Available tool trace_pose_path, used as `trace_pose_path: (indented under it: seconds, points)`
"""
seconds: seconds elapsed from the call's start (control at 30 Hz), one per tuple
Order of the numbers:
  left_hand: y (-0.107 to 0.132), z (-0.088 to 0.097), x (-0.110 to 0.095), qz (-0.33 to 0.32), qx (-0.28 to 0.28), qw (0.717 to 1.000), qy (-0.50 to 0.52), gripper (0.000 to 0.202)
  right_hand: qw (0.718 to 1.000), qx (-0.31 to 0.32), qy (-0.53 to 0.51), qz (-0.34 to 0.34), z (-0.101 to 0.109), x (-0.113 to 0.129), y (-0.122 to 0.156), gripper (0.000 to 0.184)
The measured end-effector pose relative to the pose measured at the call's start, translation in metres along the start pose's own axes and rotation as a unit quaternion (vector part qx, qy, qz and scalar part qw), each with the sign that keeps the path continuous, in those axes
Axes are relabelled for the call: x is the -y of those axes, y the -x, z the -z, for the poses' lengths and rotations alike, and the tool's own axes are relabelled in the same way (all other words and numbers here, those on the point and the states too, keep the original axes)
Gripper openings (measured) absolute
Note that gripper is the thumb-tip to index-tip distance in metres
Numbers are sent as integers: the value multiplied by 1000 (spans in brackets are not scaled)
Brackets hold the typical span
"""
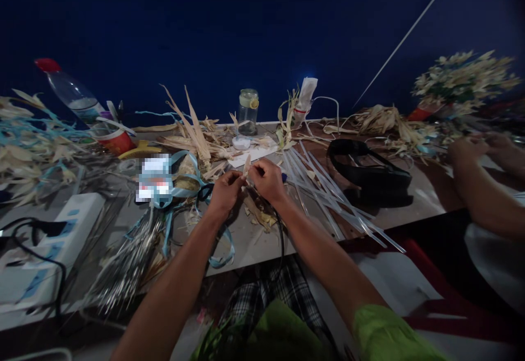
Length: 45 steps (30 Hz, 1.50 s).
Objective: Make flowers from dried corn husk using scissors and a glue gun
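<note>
My left hand and my right hand meet over the middle of the table, fingertips almost touching. Between them stands a small pale strip of dried corn husk, pinched by the fingers of both hands. Beneath the hands lie loose husk scraps. Light blue ribbon loops on the table left of my left hand. Several clear plastic tubes spread out to the right of my right hand. Behind the hands, a pile of dry husks lies by a white sheet.
A bundle of thin wires and a power strip lie left. A glass jar, plastic bottle and red cup stand behind. Right are a black strap, husk flowers and another person's hands.
</note>
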<state>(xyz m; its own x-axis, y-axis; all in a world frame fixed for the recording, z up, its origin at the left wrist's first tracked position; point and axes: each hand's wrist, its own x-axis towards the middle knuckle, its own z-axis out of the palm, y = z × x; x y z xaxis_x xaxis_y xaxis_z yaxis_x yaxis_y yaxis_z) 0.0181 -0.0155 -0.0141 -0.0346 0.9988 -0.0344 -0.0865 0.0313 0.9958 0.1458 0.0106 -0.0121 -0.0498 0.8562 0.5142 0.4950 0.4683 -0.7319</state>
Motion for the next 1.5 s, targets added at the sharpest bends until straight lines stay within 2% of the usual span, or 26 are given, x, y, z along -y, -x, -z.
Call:
trace_pose_path:
  seconds: [0.13, 0.23, 0.37, 0.43, 0.5, 0.83, 1.13, 1.2, 1.37, 1.43, 1.5]
  points:
    - [0, 0, 1, 13, -3, 1000, 25, 21, 993, -28, -92, -73, 0, -2, -2, 39]
    - [-1, 1, 1, 18, 0, 999, 46, 20, 966, -40, -197, -162, 0, -5, -5, 38]
    - [-2, 3, 2, 16, -1, 997, 69, 23, 920, 70, -304, -237, -3, -3, -4, 25]
    - [-3, 4, 3, 7, 1, 997, 76, 24, 904, 105, -335, -243, -5, 0, -3, 24]
    - [-4, 5, 5, -7, 0, 998, 68, 24, 901, 107, -344, -241, -7, 1, -2, 24]
    - [0, 4, 0, -76, -52, 995, -41, 13, 922, 103, -320, -191, -12, -6, -2, 18]
    - [5, 2, -5, -132, -89, 979, -126, 15, 917, 89, -336, -196, -19, -7, 0, 16]
    - [3, 3, -4, -133, -91, 977, -138, 16, 906, 97, -355, -208, -20, -7, 0, 15]
    - [-1, 5, -1, -128, -91, 976, -149, 14, 839, 115, -468, -251, -7, -6, -2, 24]
    - [-1, 5, 0, -125, -94, 973, -171, 11, 837, 112, -471, -254, -2, -5, -4, 26]
    - [0, 5, 1, -135, -97, 964, -209, 9, 858, 107, -436, -248, -1, -5, -5, 25]
